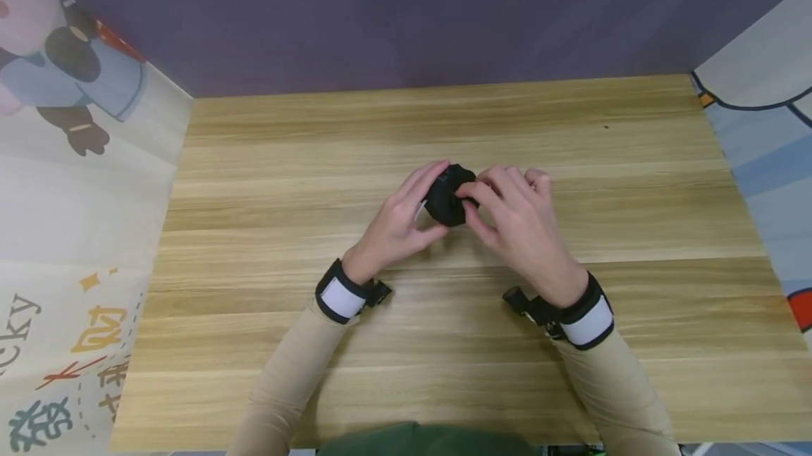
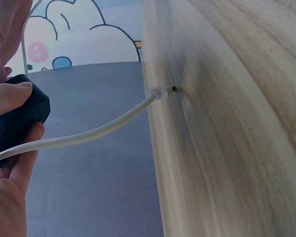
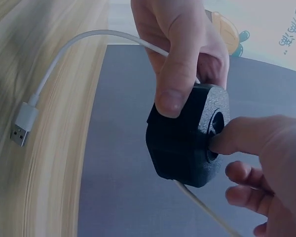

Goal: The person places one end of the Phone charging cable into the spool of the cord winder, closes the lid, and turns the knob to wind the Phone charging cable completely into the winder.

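My left hand point(image 1: 396, 223) holds a black faceted cable winder point(image 1: 444, 202) above the middle of the table, with thumb and fingers on opposite sides. My right hand point(image 1: 523, 220) is at its right face, where thumb and index finger pinch at the round recessed centre, seen in the right wrist view on the winder point(image 3: 177, 143). A white USB cable point(image 3: 101, 32) comes out of the winder on two sides. One end hangs toward the tabletop with its USB plug point(image 3: 25, 118). The cable's other length leads off past the right fingers, its end out of view.
The wood-grain table point(image 1: 304, 195) lies under both hands. A dark purple panel point(image 1: 431, 19) borders its far edge, and printed cartoon sheets point(image 1: 70, 181) flank the sides. Each wrist wears a black-and-white strap point(image 1: 342, 297) with a small camera.
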Demonstrator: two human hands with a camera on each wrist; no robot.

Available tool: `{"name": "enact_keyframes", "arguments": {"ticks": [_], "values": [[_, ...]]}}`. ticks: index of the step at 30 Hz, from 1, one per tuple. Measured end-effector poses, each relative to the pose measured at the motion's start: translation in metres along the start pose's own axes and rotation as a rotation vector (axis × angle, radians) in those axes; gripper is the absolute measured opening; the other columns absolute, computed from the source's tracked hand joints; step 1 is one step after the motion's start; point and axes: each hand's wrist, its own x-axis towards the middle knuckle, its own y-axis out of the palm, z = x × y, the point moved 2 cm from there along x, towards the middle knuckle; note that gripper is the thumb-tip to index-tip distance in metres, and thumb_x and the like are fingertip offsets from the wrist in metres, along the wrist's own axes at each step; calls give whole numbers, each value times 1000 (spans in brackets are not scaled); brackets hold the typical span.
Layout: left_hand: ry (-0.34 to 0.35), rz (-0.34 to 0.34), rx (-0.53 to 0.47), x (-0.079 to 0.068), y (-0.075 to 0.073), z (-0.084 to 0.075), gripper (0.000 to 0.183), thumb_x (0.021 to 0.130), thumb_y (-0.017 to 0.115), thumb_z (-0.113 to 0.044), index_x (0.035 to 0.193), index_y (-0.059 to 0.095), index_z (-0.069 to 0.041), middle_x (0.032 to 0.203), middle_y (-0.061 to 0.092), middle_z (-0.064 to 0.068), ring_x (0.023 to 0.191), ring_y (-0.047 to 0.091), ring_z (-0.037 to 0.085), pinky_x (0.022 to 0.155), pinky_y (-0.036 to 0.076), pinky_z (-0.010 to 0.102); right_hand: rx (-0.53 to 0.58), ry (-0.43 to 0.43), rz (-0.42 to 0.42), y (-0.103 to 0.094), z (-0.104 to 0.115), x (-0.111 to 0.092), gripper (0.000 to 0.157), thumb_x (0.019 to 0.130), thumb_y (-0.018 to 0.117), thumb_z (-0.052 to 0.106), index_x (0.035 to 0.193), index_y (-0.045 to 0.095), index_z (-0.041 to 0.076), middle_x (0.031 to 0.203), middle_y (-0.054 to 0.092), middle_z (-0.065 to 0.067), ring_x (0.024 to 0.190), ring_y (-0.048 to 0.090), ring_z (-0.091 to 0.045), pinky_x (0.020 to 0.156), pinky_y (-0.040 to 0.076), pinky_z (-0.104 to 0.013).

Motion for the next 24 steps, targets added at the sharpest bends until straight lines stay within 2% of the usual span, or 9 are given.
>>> {"name": "enact_keyframes", "arguments": {"ticks": [6,11,17,24], "values": [[-4,25,-4,-1,0,2,83,73,76,-8,144,34,0,141,41,18,129,39,21,108,35,29,13,-48,23,-3,-3,-1,14,84,68,17,98,70,13,90,60,-8,79,52,-26,75,32,-51],[1,57,-20,0,0,2,83,73,76,-10,144,34,1,141,42,19,129,39,20,108,34,29,10,-94,42,-6,-6,-2,20,81,71,14,100,72,19,93,60,-6,78,51,-24,74,33,-50],[-4,110,-55,-1,-1,1,83,73,75,-10,145,33,0,142,41,19,129,39,19,107,35,29,-70,-171,118,-10,-8,-5,27,83,66,8,106,71,22,99,61,-6,84,51,-25,75,35,-47],[-21,185,-59,-1,-3,-2,84,75,75,-13,146,31,-3,141,42,17,127,41,19,106,37,28,-118,-245,139,-13,-11,-6,31,84,60,5,108,71,22,99,63,-4,86,51,-26,76,35,-46]]}}
